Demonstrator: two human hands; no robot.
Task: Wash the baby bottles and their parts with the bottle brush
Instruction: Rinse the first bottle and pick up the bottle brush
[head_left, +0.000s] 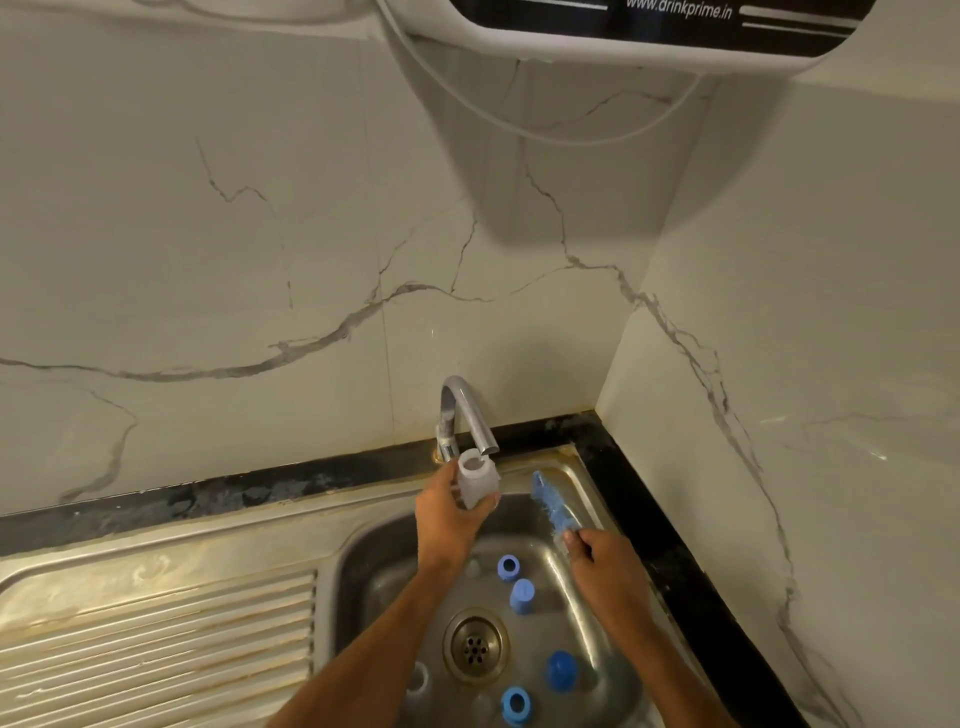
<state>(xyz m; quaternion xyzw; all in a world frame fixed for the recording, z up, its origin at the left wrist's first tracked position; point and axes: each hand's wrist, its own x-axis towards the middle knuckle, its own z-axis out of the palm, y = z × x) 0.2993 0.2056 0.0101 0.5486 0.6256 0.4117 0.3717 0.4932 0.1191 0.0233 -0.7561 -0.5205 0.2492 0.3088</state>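
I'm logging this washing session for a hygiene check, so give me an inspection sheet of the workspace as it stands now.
Surface: steel sink with ribbed draining board on its left; drain open.
Job's things: clear bottle held mouth-up under the tap; blue bottle brush; four blue parts in the basin, including two rings and two caps.
Clutter: nothing seen.
Hands: left hand grips the bottle; right hand grips the brush handle.
Cables: white cords hang below the wall unit.
Surroundings: marble-pattern wall; water purifier above.
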